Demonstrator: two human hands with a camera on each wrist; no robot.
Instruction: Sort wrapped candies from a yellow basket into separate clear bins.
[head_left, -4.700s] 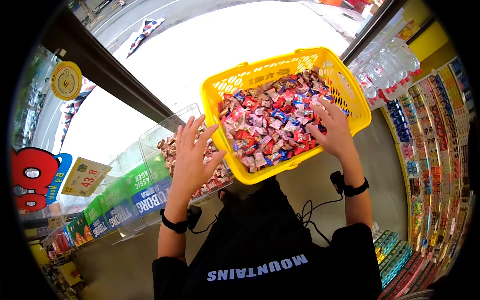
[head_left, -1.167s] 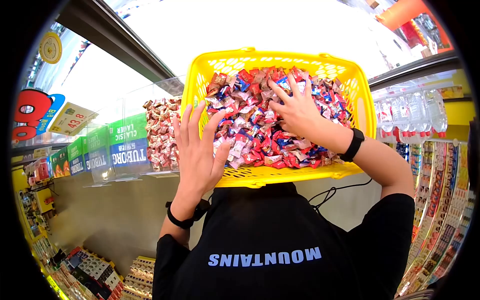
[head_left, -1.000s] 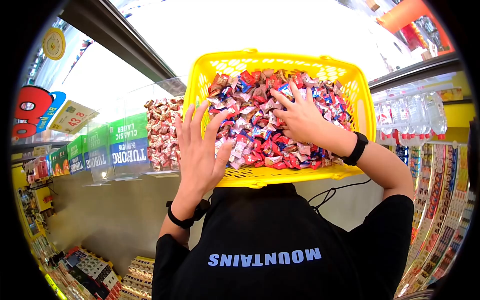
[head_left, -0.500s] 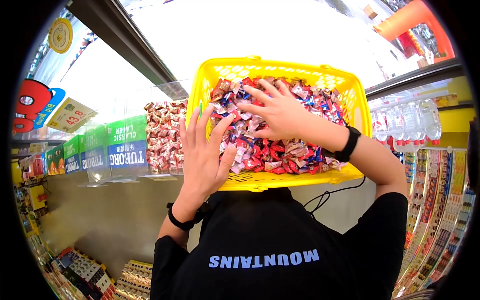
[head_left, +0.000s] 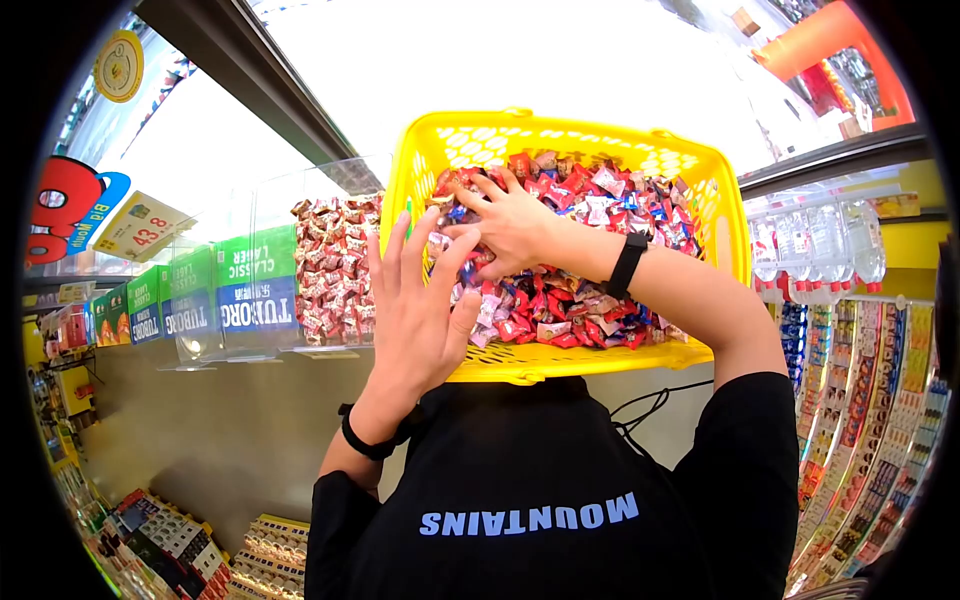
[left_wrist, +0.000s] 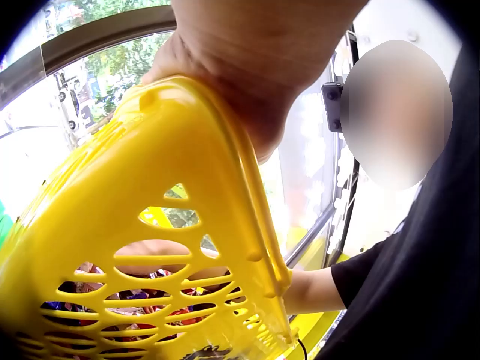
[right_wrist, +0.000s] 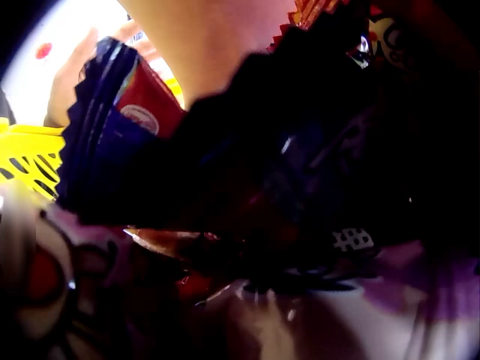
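Note:
A yellow basket (head_left: 715, 200) holds a heap of wrapped candies (head_left: 600, 210) in red, pink and blue. The left hand (head_left: 418, 310) lies over the basket's left rim with its fingers spread and extended. In the left wrist view, that hand (left_wrist: 240, 56) rests at the top edge of the basket (left_wrist: 172, 142). The right hand (head_left: 505, 228) reaches across to the left part of the heap, fingers spread on the candies, some fingertips hidden. Dark, blurred wrappers (right_wrist: 97, 142) fill the right wrist view close to the camera.
Left of the basket stands a clear bin of brown-red candies (head_left: 335, 270), then green and blue beer cartons (head_left: 257, 285) and a price sign (head_left: 143, 230). Bottled water (head_left: 815, 240) and stocked shelves (head_left: 860, 400) are at the right. A black cable (head_left: 655, 400) hangs below the basket.
The right hand has moved left across the candies, from the heap's middle to near the left hand. The left hand remains at the left rim, and the basket sits slightly further right in view.

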